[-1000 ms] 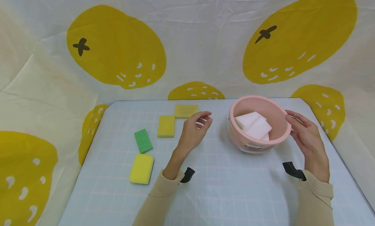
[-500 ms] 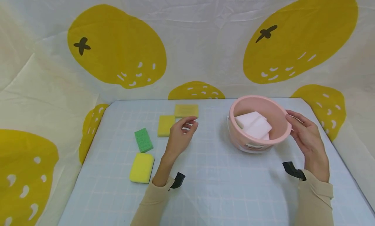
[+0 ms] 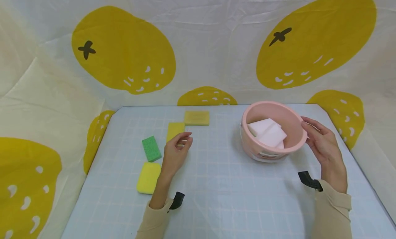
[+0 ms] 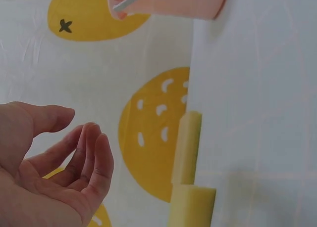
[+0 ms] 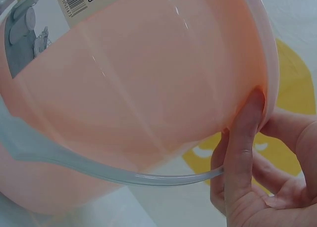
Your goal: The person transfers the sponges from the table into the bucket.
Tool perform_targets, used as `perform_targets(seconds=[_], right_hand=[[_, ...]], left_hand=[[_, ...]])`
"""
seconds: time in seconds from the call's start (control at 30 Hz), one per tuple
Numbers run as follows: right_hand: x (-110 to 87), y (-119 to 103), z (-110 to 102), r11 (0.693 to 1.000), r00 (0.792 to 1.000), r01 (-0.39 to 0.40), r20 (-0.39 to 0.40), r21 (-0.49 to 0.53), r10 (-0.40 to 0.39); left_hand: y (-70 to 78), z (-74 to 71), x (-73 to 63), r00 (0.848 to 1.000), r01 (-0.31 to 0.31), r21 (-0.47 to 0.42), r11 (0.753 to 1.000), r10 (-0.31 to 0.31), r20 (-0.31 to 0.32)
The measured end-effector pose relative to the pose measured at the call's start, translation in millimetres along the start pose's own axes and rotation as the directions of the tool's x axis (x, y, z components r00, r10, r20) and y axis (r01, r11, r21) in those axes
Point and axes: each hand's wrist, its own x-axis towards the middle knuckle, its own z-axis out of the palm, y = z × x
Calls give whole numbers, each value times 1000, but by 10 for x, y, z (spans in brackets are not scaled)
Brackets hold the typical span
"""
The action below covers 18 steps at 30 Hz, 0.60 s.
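My left hand (image 3: 175, 154) hovers over the table beside the yellow sponges, fingers loosely curled with nothing between them. It partly covers a flat yellow sponge (image 3: 175, 129). In the left wrist view, a gap shows between thumb and fingertips. My right hand (image 3: 326, 146) pinches the rim of a pink bucket (image 3: 295, 129) at its right side, thumb against the outer wall in the right wrist view. Several white sponge blocks (image 3: 272, 135) lie inside the bucket. Left of my left hand are a green sponge (image 3: 151, 148) and a thicker yellow sponge (image 3: 147, 178).
A duller yellow sponge (image 3: 197, 118) lies near the table's back edge. The bucket's pale handle (image 5: 148, 179) hangs down along its side. A checked light blue cloth (image 3: 235, 197) covers the table, and a fruit-print curtain (image 3: 213, 53) stands behind.
My left hand has drawn left and toward me, away from the bucket, and now overlaps the flat yellow sponge. The right hand and bucket have stayed in place.
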Motion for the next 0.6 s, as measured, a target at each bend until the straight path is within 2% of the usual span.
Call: perform_targets(seconds=[0.2,0.4,0.6], right_hand=[[0,-1,-2,1000,1000,-5,3,-5,5],[-2,1,-11,1000,1000,-1,4,-3,1],[10,7,-21,1000,1000,-8,4,1,8]], left_hand=[[-93,-162,-85,995,86,8,996,-85,-54],[-142,-341,-177,978,189,29,982,-185,-99],[-243,-524,-269,966,214,36,976,-205,-160]])
